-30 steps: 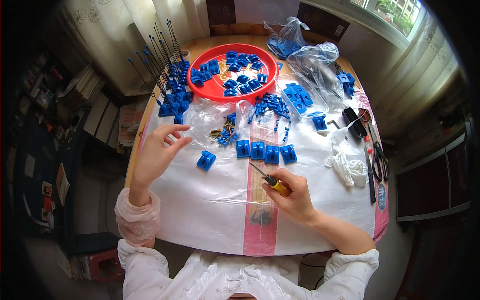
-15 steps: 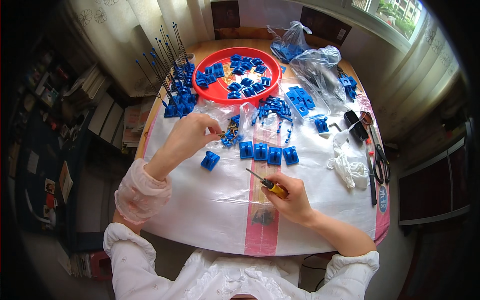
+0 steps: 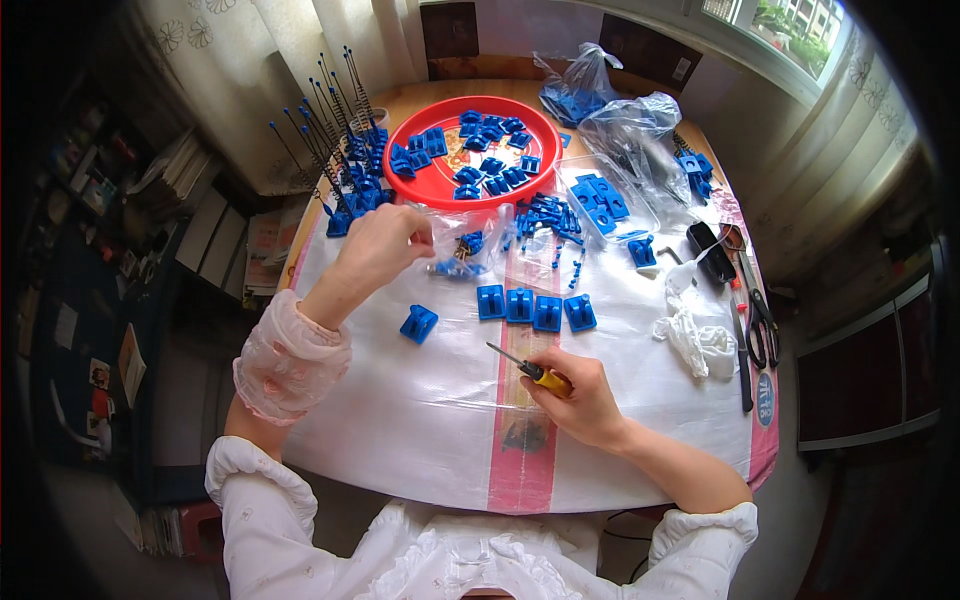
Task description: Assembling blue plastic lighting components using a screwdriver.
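Note:
My left hand (image 3: pixel 385 245) is closed, thumb and fingers pinched at the edge of a clear plastic bag (image 3: pixel 468 222). Under and beside the film lie brass-coloured screws (image 3: pixel 464 250) and small blue parts, partly hidden. In my right hand (image 3: pixel 582 398) is a screwdriver (image 3: pixel 545 377) with a yellow and black handle, its thin blade pointing up and to the left above the table. A single blue plastic clip block (image 3: pixel 418 323) lies below my left hand. Several similar blue blocks (image 3: pixel 519 306) form a row just beyond the screwdriver's tip.
A red round tray (image 3: pixel 398 182) holds many blue pieces. Blue bases with upright springs and rods (image 3: pixel 345 190) crowd the back left. Small blue pins (image 3: pixel 545 222), a clear box (image 3: pixel 645 215) with blue plates, bags, crumpled white cloth (image 3: pixel 695 340) and scissors (image 3: pixel 763 325) lie rightward.
My left hand has moved slightly up and away from the screws. The clear film now lies higher and covers more of them. My right hand with the screwdriver has barely moved.

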### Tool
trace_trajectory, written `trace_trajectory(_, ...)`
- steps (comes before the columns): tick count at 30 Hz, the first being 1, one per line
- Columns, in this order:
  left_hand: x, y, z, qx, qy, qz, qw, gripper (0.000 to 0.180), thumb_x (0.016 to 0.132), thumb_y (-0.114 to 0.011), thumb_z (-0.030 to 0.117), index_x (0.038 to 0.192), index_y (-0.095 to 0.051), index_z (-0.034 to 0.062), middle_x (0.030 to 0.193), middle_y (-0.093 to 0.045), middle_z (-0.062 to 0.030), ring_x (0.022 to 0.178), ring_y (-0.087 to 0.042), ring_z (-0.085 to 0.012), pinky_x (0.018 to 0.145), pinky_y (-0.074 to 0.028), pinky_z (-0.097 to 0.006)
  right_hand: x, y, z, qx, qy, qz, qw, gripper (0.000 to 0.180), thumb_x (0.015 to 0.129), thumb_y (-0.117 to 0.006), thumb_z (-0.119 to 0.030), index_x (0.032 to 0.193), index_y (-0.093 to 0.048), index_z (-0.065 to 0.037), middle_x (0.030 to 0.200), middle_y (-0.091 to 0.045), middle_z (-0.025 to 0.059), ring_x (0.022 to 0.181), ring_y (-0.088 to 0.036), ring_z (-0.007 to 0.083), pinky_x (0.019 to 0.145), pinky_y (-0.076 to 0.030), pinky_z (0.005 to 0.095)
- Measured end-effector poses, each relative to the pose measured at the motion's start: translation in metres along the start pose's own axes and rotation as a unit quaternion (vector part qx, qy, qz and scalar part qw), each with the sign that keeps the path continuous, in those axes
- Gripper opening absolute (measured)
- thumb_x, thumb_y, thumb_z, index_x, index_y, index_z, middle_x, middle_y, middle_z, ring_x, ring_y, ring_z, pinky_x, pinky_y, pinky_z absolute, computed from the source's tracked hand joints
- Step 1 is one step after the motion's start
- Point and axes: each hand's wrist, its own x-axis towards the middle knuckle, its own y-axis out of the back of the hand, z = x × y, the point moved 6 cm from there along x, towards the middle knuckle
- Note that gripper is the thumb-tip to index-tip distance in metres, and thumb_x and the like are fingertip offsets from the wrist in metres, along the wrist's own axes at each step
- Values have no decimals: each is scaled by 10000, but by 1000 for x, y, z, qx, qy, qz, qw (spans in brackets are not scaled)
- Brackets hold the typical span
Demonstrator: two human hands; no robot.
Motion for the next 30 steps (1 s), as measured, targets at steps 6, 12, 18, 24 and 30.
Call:
trace_trajectory(6, -10, -1, 3, 17, -10, -15, 1000, 109, 791, -793, 165, 841, -757, 75, 974, -716, -90, 909, -683, -261, 802, -523, -385, 0, -1, 2, -5, -3, -9, 1000, 170, 869, -704, -27, 1013, -634, 30, 857, -678, 169, 755, -687, 283, 689, -533, 335)
trace_trajectory(12, -14, -2, 1, 42, -69, 124, 989, 145, 813, -789, 171, 840, -711, 53, 1081, -677, -137, 1011, -651, -312, 873, -509, -402, 2, -3, 2, -6, -14, -21, 1000, 167, 866, -701, -26, 1011, -635, 26, 861, -681, 168, 762, -690, 288, 694, -534, 336)
trace_trajectory(18, 8, -30, -8, -51, -1, -3, 999, 240, 834, -770, 152, 945, -619, 1, 956, -662, -199, 964, -648, -358, 856, -508, -428, 1, -3, 2, -10, -12, -24, 1000, 176, 858, -701, -26, 1014, -635, 20, 859, -681, 167, 760, -690, 297, 695, -531, 339)
trace_trajectory(24, 17, -36, -5, -157, -29, 17, 987, 483, 842, -787, 276, 1148, -524, 11, 1046, -643, -247, 1018, -644, -380, 854, -506, -442, 0, -4, 5, -10, -12, -25, 1000, 185, 855, -703, -28, 1023, -639, 13, 857, -675, 176, 757, -685, 306, 692, -527, 346)
trace_trajectory(30, 3, -45, 29, -50, -24, -40, 998, 596, 803, -820, 367, 1247, -530, 95, 1152, -555, -237, 1027, -644, -415, 867, -530, -455, 1, -3, 4, 1, 15, -1, 1000, 155, 851, -731, -25, 970, -640, 16, 769, -655, 124, 651, -620, 186, 614, -485, 285)
